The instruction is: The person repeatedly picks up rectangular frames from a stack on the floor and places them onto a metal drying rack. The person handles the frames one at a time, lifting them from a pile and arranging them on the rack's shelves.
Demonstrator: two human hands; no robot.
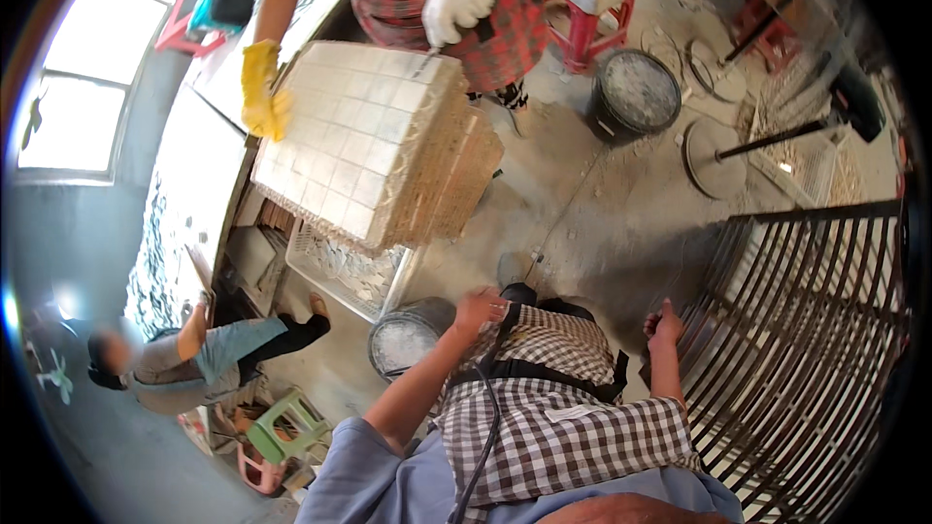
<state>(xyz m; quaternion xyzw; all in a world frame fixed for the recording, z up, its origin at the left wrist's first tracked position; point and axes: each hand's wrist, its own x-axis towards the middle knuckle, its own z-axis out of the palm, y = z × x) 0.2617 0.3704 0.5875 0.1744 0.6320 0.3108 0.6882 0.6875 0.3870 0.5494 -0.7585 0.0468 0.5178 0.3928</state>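
Observation:
My left hand (478, 313) hangs beside the front of my checked apron (573, 427), close to its black strap. Its fingers are loosely apart, and I make out nothing in them. Below it and to the left is a dark bucket (403, 342) with pale grey contents. Off to the right, my right hand (664, 326) has its fingers curled in, with nothing visible in it. It is nearest the slatted dark metal rack (777, 359) and appears apart from it. A black cable (490, 427) runs down over my apron.
A thick stack of tiled sheets (340, 126) stands ahead, a co-worker's yellow glove (262, 97) and white glove (461, 0) at it. A white crate (345, 272) holds pale pieces. Another bucket (636, 92) sits far right. Someone works at the left bench (199, 175), near a green stool (286, 427).

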